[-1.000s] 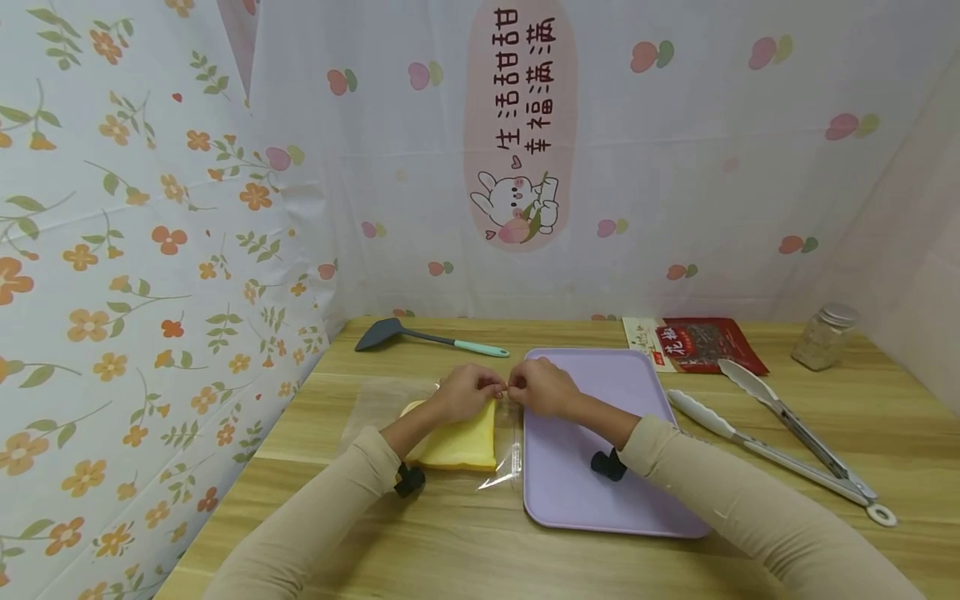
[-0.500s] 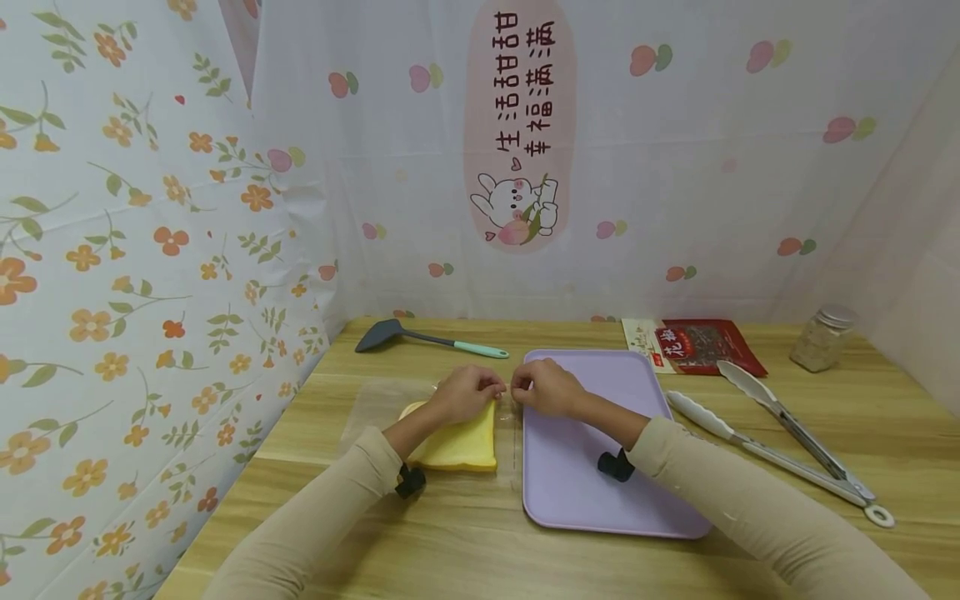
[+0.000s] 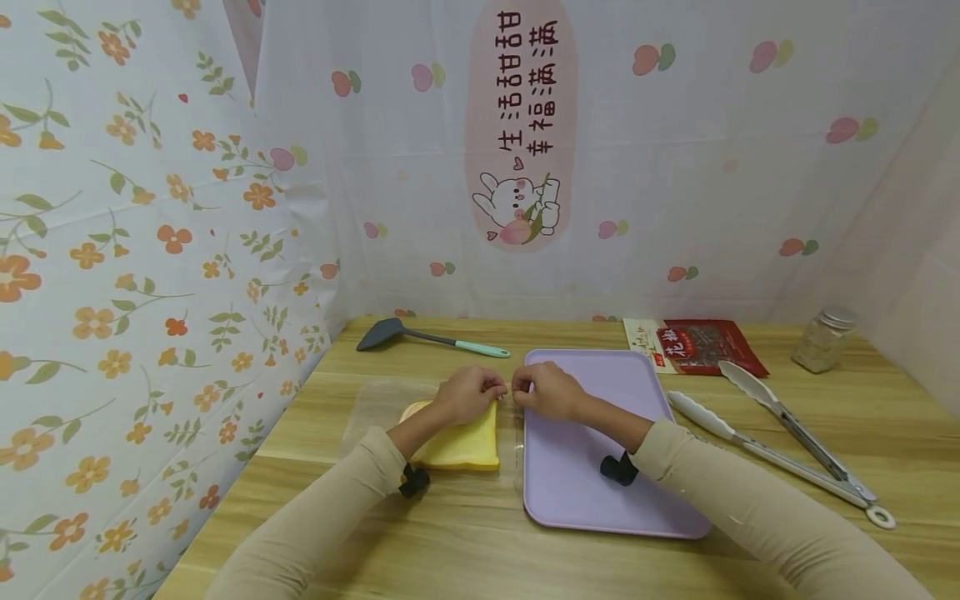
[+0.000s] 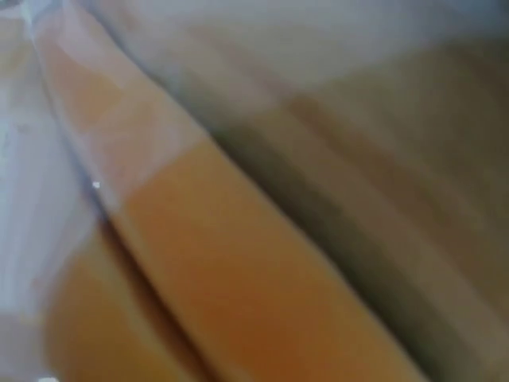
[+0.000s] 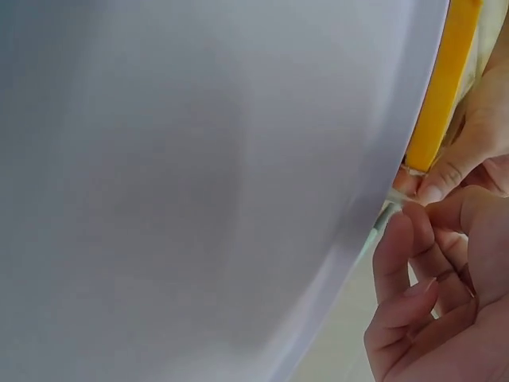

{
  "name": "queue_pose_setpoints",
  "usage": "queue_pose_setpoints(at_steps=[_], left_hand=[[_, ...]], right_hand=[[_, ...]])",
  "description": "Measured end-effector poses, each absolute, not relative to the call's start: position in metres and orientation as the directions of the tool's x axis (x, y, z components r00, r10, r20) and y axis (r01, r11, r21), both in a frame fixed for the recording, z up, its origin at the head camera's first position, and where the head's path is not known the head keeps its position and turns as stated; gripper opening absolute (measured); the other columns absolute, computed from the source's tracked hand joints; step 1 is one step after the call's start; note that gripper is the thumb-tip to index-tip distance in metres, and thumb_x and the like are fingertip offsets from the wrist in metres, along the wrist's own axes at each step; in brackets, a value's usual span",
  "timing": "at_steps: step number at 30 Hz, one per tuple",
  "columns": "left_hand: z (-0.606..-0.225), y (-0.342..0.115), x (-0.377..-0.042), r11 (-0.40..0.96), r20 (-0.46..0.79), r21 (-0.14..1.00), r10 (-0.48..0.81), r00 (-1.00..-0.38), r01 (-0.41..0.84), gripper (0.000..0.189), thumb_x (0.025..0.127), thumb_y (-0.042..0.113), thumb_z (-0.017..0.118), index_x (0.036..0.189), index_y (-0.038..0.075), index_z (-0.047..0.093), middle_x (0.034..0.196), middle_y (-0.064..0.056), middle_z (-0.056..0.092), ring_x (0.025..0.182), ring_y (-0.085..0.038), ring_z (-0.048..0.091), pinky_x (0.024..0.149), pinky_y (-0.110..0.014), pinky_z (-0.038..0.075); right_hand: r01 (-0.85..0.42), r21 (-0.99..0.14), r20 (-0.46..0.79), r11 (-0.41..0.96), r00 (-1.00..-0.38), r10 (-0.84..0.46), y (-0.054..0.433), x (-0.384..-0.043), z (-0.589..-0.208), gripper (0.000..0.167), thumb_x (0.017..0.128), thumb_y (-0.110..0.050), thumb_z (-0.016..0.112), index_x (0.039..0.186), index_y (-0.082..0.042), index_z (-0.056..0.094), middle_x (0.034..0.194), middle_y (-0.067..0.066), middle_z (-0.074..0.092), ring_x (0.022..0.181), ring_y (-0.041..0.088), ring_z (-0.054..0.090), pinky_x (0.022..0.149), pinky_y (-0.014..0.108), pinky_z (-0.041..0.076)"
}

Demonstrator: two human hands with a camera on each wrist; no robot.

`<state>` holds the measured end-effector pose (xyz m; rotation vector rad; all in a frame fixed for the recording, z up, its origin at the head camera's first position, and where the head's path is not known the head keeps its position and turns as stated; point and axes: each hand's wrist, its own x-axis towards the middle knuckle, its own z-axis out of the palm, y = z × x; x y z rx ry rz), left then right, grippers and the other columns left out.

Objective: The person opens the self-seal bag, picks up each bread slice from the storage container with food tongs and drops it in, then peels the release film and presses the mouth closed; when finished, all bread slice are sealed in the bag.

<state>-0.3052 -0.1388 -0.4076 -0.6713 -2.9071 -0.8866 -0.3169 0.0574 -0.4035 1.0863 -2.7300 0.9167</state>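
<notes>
A thick yellow bread slice (image 3: 461,446) with an orange crust lies on a clear plastic bag (image 3: 375,408), or inside it; its crust side fills much of the left wrist view, partly behind shiny film. My left hand (image 3: 467,395) is over the slice's far right corner, thumb and fingers pinching the bag's edge. Just right of it, my right hand (image 3: 550,392) pinches the same edge above the tray's left rim. In the right wrist view the right hand (image 5: 445,278) has thumb and index fingertips together, close to the left thumb (image 5: 457,163).
A lilac tray (image 3: 600,500) lies under the right forearm. Behind are a spatula (image 3: 442,339) with a mint handle, and a red spice packet (image 3: 708,346). Steel tongs (image 3: 787,458) with white tips lie to the right, near a glass jar (image 3: 823,340).
My right hand has shifted slightly right, widening the gap between the two hands a little. The bright glare on the bag beside the slice has faded. The left hand stays nearly still.
</notes>
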Motion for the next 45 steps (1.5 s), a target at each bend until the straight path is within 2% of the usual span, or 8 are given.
queue_pose_setpoints(at_steps=[7, 12, 15, 18, 23, 26, 34, 45], left_hand=[[-0.412, -0.143, -0.307, 0.754, 0.176, 0.514, 0.373, -0.911, 0.408, 0.018, 0.101, 0.014, 0.059, 0.096, 0.007, 0.074, 0.084, 0.003, 0.07, 0.073, -0.008, 0.059, 0.067, -0.026, 0.048], [-0.413, -0.153, -0.308, 0.752, 0.187, 0.57, 0.273, -0.944, 0.331, 0.019, 0.102, 0.017, 0.056, 0.101, 0.008, 0.073, 0.089, 0.004, 0.072, 0.084, -0.013, 0.064, 0.069, -0.03, 0.05], [-0.412, -0.153, -0.309, 0.718, 0.202, 0.61, 0.267, -0.942, 0.334, 0.02, 0.103, 0.017, 0.056, 0.102, 0.007, 0.073, 0.089, 0.003, 0.072, 0.087, -0.014, 0.066, 0.07, -0.031, 0.05], [-0.413, -0.153, -0.309, 0.701, 0.221, 0.624, 0.268, -0.938, 0.347, 0.02, 0.103, 0.017, 0.056, 0.104, 0.006, 0.074, 0.09, 0.003, 0.073, 0.087, -0.015, 0.066, 0.071, -0.03, 0.051], [-0.415, -0.151, -0.309, 0.685, 0.222, 0.644, 0.259, -0.94, 0.341, 0.019, 0.102, 0.016, 0.058, 0.108, 0.005, 0.073, 0.094, 0.001, 0.073, 0.088, -0.015, 0.066, 0.077, -0.033, 0.053], [-0.416, -0.15, -0.309, 0.677, 0.221, 0.652, 0.263, -0.939, 0.343, 0.02, 0.101, 0.016, 0.059, 0.11, 0.004, 0.072, 0.096, 0.001, 0.074, 0.088, -0.016, 0.067, 0.079, -0.035, 0.053], [-0.418, -0.151, -0.308, 0.674, 0.233, 0.648, 0.268, -0.935, 0.355, 0.018, 0.1, 0.017, 0.06, 0.108, 0.005, 0.072, 0.093, 0.001, 0.073, 0.088, -0.017, 0.067, 0.079, -0.036, 0.053], [-0.42, -0.151, -0.309, 0.675, 0.235, 0.65, 0.259, -0.937, 0.35, 0.018, 0.1, 0.017, 0.061, 0.11, 0.006, 0.071, 0.091, 0.002, 0.072, 0.084, -0.015, 0.067, 0.073, -0.033, 0.052]], right_hand=[[-0.675, -0.537, 0.329, 0.506, -0.72, -0.612, 0.063, -0.315, -0.405, 0.014, 0.084, -0.003, 0.063, 0.074, -0.013, 0.064, 0.071, -0.006, 0.06, 0.062, 0.008, 0.051, 0.056, 0.024, 0.042], [-0.644, -0.586, 0.297, 0.492, -0.736, -0.609, 0.068, -0.312, -0.401, 0.014, 0.086, -0.003, 0.063, 0.076, -0.012, 0.066, 0.072, -0.005, 0.062, 0.055, 0.006, 0.052, 0.051, 0.023, 0.044], [-0.638, -0.601, 0.285, 0.481, -0.733, -0.617, 0.072, -0.309, -0.402, 0.012, 0.088, -0.002, 0.064, 0.079, -0.011, 0.066, 0.073, -0.004, 0.063, 0.051, 0.005, 0.053, 0.05, 0.023, 0.046], [-0.662, -0.567, 0.298, 0.489, -0.719, -0.628, 0.073, -0.304, -0.403, 0.012, 0.088, -0.004, 0.066, 0.08, -0.012, 0.067, 0.074, -0.006, 0.062, 0.054, 0.003, 0.052, 0.052, 0.023, 0.046], [-0.721, -0.445, 0.342, 0.531, -0.685, -0.643, 0.075, -0.291, -0.4, 0.012, 0.086, -0.008, 0.066, 0.079, -0.019, 0.065, 0.075, -0.012, 0.06, 0.064, 0.003, 0.048, 0.056, 0.022, 0.043], [-0.735, -0.41, 0.37, 0.54, -0.676, -0.637, 0.075, -0.284, -0.397, 0.013, 0.087, -0.009, 0.065, 0.079, -0.021, 0.064, 0.074, -0.014, 0.058, 0.063, 0.003, 0.048, 0.055, 0.022, 0.043], [-0.77, -0.405, 0.448, 0.492, -0.637, -0.628, 0.085, -0.266, -0.39, 0.012, 0.088, -0.007, 0.063, 0.084, -0.018, 0.059, 0.072, -0.014, 0.054, 0.061, 0.0, 0.047, 0.051, 0.022, 0.042], [-0.818, -0.384, 0.527, 0.428, -0.575, -0.626, 0.098, -0.248, -0.386, 0.011, 0.093, -0.007, 0.065, 0.089, -0.017, 0.061, 0.078, -0.015, 0.061, 0.069, 0.002, 0.056, 0.057, 0.021, 0.045]])
